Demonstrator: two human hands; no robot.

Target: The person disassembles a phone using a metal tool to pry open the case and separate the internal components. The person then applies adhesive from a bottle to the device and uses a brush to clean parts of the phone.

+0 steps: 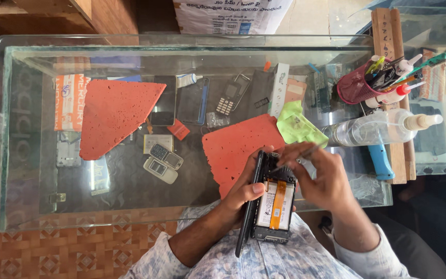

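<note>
My left hand (243, 192) grips an opened smartphone (274, 206) by its left edge, with the black back cover or screen panel (249, 206) hinged open beside it. The phone's inside shows a white battery and an orange flex cable. My right hand (318, 175) holds a thin metal tool, like tweezers (298, 156), with its tip at the phone's upper end. Both hands hover over the near edge of a glass counter (130, 206), above an orange foam mat (233, 147).
A second orange foam mat (112, 116) lies at left. Old phones and parts (192, 103) sit under the glass. A green cloth (298, 126), a clear spray bottle (383, 128), a pink mesh tool holder (357, 85) and a blue-handled tool (382, 161) are at right.
</note>
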